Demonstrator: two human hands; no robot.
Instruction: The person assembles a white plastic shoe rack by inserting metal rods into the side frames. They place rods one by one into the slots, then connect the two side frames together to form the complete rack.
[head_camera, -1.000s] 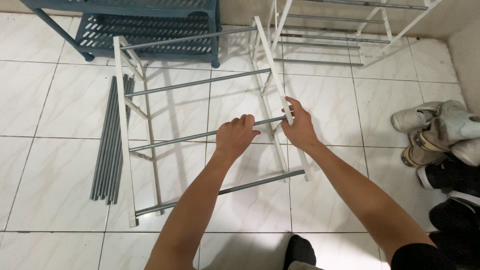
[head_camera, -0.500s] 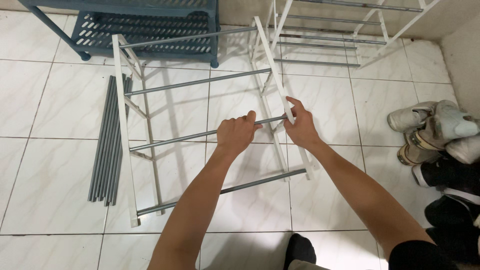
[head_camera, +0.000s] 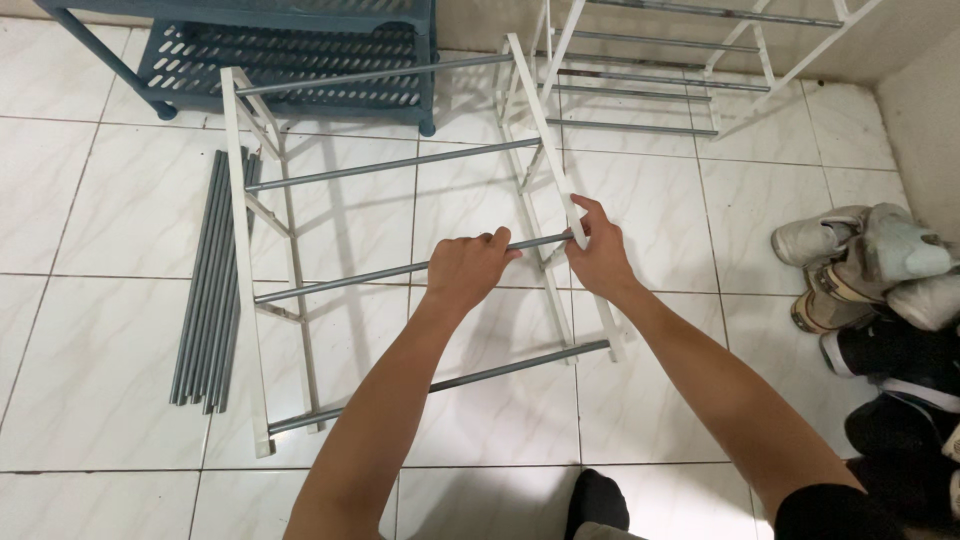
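Observation:
A partly built rack lies on the tiled floor: two white side frames (head_camera: 245, 260) joined by grey metal rods. My left hand (head_camera: 465, 270) grips the third grey rod (head_camera: 340, 281) near its right end. My right hand (head_camera: 595, 250) holds the right white side frame (head_camera: 545, 130) where that rod meets it. Another grey rod (head_camera: 400, 162) spans the frames above, and a lower rod (head_camera: 520, 366) below my arms.
A bundle of spare grey rods (head_camera: 208, 285) lies left of the rack. A blue slatted shelf (head_camera: 270, 60) stands at the back left, a white rack (head_camera: 680, 60) at the back right. Several shoes (head_camera: 870, 270) are piled at the right wall.
Both hands stay on the same rod and side frame; the left hand's fingers have tightened slightly around the rod. The rack has barely shifted.

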